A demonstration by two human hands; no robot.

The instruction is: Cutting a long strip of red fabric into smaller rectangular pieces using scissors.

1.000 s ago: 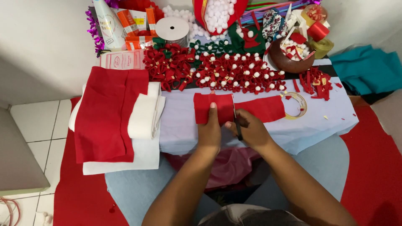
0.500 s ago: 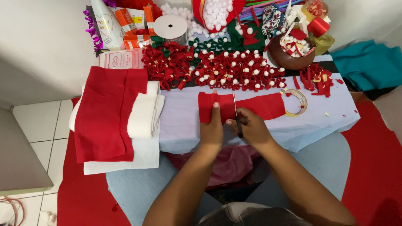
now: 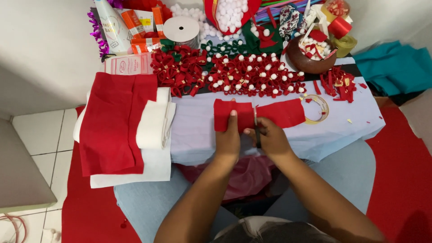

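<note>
Looking down, I see my left hand (image 3: 228, 139) pressing flat on a strip of red felt (image 3: 258, 114) that lies across the pale cloth on the worktop (image 3: 198, 130). My right hand (image 3: 271, 140) grips a pair of scissors (image 3: 256, 126), their blades standing upright against the strip near its middle. A tape ring (image 3: 320, 109) lies just beside the strip's right end. Behind it sits a heap of red bows with white pompoms (image 3: 252, 74). To the left, folded red felt (image 3: 114, 121) lies over a roll of white felt (image 3: 155, 123).
</note>
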